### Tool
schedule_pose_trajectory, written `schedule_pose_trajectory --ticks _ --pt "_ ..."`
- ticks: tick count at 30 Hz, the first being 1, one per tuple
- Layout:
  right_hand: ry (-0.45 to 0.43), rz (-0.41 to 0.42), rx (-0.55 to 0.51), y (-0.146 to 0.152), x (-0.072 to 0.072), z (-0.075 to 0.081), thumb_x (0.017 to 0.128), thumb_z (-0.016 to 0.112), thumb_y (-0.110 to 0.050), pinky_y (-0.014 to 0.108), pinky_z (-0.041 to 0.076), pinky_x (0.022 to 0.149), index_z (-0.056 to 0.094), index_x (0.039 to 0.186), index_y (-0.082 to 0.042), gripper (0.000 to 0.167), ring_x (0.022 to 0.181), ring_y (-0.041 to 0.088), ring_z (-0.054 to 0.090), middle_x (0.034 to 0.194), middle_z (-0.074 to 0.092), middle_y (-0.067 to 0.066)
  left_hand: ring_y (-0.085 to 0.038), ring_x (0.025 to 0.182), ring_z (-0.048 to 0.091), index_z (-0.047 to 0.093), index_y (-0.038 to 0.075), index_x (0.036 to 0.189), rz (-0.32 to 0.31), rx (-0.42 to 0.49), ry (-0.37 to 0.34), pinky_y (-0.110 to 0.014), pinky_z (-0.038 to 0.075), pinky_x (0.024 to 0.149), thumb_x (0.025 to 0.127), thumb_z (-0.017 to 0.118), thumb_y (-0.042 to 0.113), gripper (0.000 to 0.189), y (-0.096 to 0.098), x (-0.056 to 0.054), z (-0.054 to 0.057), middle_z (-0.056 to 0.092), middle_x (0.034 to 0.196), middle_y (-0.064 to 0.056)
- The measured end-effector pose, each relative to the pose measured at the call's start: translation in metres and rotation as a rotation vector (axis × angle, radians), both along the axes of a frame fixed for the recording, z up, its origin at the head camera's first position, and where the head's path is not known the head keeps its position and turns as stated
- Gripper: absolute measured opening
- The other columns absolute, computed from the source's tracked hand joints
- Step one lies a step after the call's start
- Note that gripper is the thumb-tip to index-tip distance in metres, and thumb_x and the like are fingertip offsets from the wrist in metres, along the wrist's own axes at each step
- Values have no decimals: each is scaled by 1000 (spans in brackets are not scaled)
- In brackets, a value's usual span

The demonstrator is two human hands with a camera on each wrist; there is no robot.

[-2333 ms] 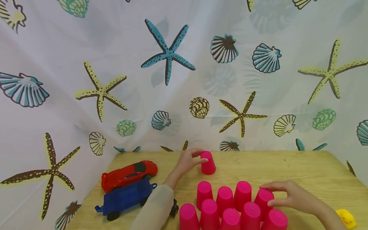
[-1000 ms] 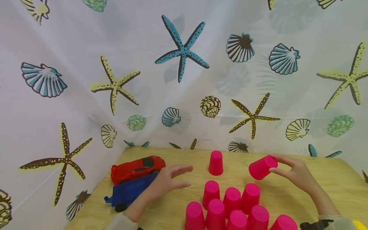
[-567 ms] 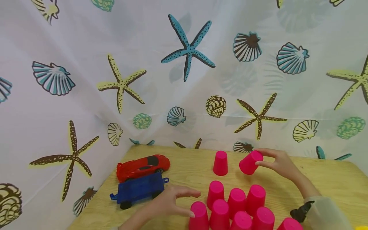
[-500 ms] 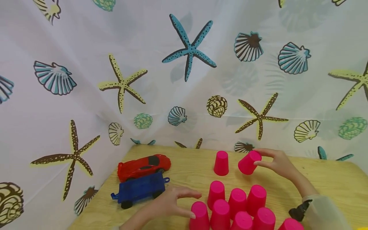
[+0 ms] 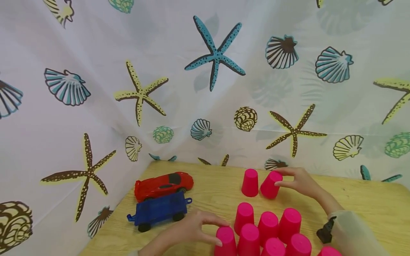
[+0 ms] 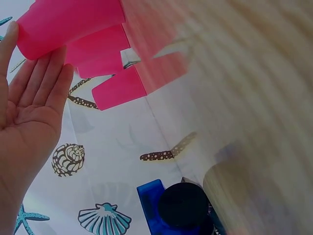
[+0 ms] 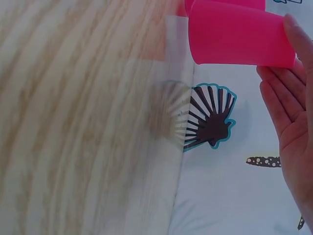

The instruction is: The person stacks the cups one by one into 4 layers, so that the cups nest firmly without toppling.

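Note:
My right hand [image 5: 299, 181] pinches the narrow end of an upside-down pink plastic cup [image 5: 269, 189] between thumb and fingers. This cup leans slightly, close beside another upside-down pink cup [image 5: 250, 183] standing at the back of the table. In the right wrist view its wide rim [image 7: 195, 36] points toward the wood. My left hand [image 5: 193, 228] has thumb and fingers on either side of the top of the front-left pink cup [image 5: 226, 239]. The left wrist view shows the fingers along one side of that cup [image 6: 73, 22] and the thumb on the other.
Several more upturned pink cups [image 5: 268, 222] stand bunched at the front middle of the wooden table [image 5: 358, 199]. On the left lie a red toy car [image 5: 163, 185] and a blue toy trailer [image 5: 160, 208]. A printed curtain [image 5: 179, 96] rises behind.
My right hand has taken a cup from the front group, carried it back and turned it more upright beside the standing cup. My left hand has let go of that one and gripped the front-left cup.

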State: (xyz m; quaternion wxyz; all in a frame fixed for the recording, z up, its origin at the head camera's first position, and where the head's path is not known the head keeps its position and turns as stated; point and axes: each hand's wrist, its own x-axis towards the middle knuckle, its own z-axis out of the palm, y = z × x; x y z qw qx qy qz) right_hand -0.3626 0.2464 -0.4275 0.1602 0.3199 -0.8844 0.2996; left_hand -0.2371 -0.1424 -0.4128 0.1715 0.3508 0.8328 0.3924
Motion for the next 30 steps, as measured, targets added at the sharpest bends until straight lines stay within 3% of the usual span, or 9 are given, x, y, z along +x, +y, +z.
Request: schedule_pose_trajectory --ticks 10,20,30 --pt "-63 15 29 -2 -8 -7 82 78 -32 46 58 87 67 123 -6 50 102 28 71 115 73 11 0 109 65 67 18 127 1 2 -7 -37 56 97 85 76 29 43 1 3 0 72 120 2" --pt "-114 52 86 -8 -17 0 84 76 -35 45 58 88 67 121 -7 48 105 29 70 115 73 10 0 111 65 66 20 128 -37 2 45 -33 56 96 87 73 33 44 -1 0 -2 72 121 3" --pt "-158 66 57 -8 -16 3 83 77 -30 55 53 94 60 130 0 59 115 40 63 127 66 20 0 109 66 67 19 127 -27 -4 60 -34 56 96 87 73 33 43 -5 0 -3 72 120 2"
